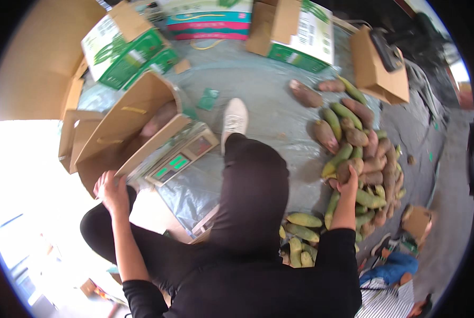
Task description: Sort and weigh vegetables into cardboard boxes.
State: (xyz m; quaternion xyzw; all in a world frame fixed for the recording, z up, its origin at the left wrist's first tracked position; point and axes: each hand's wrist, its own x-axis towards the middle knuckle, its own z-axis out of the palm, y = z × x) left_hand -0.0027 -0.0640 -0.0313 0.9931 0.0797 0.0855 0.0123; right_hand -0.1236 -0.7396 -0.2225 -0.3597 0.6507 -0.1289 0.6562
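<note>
My left hand is closed over the near rim of an open cardboard box, its fingers bent around the edge. Inside the box lie brownish-pink tubers; its lower part is in shadow. The box sits at a digital scale with lit green displays. On the right, my right hand grips a round brown tuber at the left side of a heap. That heap mixes brown, sweet-potato-like tubers with long green vegetables.
Green-and-white cartons and a striped carton stand at the far side. A plain cardboard box is at the far right. More green vegetables lie by my right elbow. Another person is at the lower right. Plastic sheeting covers the floor.
</note>
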